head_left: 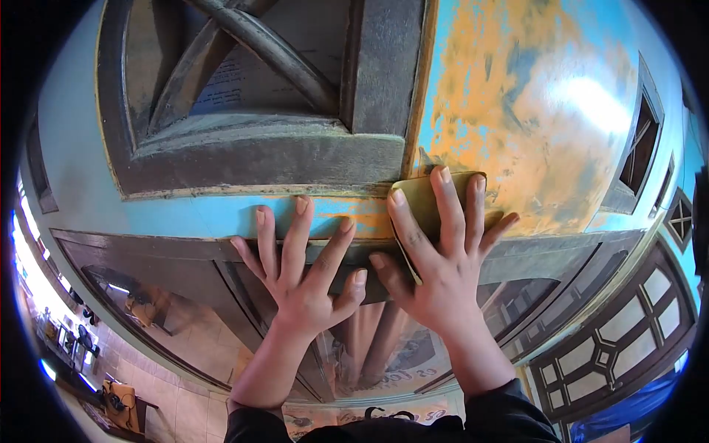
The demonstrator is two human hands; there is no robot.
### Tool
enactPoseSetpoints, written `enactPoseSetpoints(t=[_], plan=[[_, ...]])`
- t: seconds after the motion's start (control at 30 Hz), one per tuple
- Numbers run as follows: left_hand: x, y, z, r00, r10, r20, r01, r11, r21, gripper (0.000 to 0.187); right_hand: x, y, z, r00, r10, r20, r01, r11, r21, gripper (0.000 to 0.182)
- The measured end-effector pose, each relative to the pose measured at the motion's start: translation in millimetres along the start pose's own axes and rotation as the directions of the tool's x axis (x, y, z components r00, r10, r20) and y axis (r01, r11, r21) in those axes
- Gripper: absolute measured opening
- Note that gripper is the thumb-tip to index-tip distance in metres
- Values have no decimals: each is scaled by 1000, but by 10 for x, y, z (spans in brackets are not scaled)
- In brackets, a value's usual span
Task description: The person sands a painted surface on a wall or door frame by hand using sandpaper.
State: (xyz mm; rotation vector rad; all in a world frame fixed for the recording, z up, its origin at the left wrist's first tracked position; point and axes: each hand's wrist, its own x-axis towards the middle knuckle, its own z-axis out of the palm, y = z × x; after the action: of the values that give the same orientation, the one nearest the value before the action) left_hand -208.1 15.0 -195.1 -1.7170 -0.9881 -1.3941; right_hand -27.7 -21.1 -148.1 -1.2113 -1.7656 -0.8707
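My right hand (444, 277) lies with fingers spread over a folded, olive-yellow sheet of sandpaper (422, 203), holding it flat against the wall. The sheet's edge runs down between my thumb and index finger. Under and beside it is the wall strip (177, 214), light blue with orange patches near my hands. To the left, my left hand (303, 284) is open, its fingertips resting on this strip and its palm over the top of the dark door frame. Nothing is held in it.
Above my hands is a dark wooden vent frame (258, 164) with crossed bars. Worn orange and blue paint covers the wall (532, 111) on the right. Below is a glazed door frame (185, 284). A brown bag (120, 404) stands lower left; blue cloth (628, 413) lies lower right.
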Motion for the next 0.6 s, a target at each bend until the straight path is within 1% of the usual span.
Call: enactPoseSetpoints(t=[0.07, 0.13, 0.17, 0.27, 0.3, 0.37, 0.4, 0.43, 0.47, 0.53, 0.6], plan=[[-17, -10, -5, 999, -46, 10, 47, 999, -22, 44, -105, -1, 22, 1000, 10, 13, -10, 1000, -7, 62], [-23, -30, 4, 999, -31, 5, 31, 999, -24, 44, -289, 48, 71, 1000, 19, 23, -18, 1000, -14, 61], [-17, -34, 11, 1000, -30, -1, 30, 999, -23, 43, -313, 92, 97, 1000, 0, 11, 1, 1000, -26, 60], [3, -19, -11, 1000, -30, 3, 30, 999, -18, 44, -65, 98, -42, 1000, -7, 9, 8, 999, -50, 60], [-2, -19, -11, 1000, -10, -2, 10, 1000, -12, 45, 29, 124, -88, 1000, -12, -3, 11, 998, -68, 60], [-5, -58, -7, 999, 36, -17, -36, 999, 3, 48, 11, 133, -109, 1000, 16, -6, -16, 998, -62, 60], [-1, -58, -6, 999, 36, -15, -36, 999, -1, 48, 0, 131, -103, 1000, 29, -9, -29, 998, -56, 60], [2, -58, -11, 999, 36, -14, -36, 999, -3, 48, -93, 110, -84, 1000, 16, 8, -16, 999, -34, 61], [4, -50, -18, 999, 33, -13, -33, 999, -2, 49, -178, 107, -57, 999, 0, 34, 1, 999, -53, 62], [27, -20, -36, 1000, 26, -2, -26, 1000, -5, 49, -94, 221, -66, 997, -76, -6, 75, 993, -93, 61], [59, 29, -79, 999, 27, 28, -27, 1000, 6, 50, 201, 338, -220, 995, -65, -79, 58, 994, -95, 61]])
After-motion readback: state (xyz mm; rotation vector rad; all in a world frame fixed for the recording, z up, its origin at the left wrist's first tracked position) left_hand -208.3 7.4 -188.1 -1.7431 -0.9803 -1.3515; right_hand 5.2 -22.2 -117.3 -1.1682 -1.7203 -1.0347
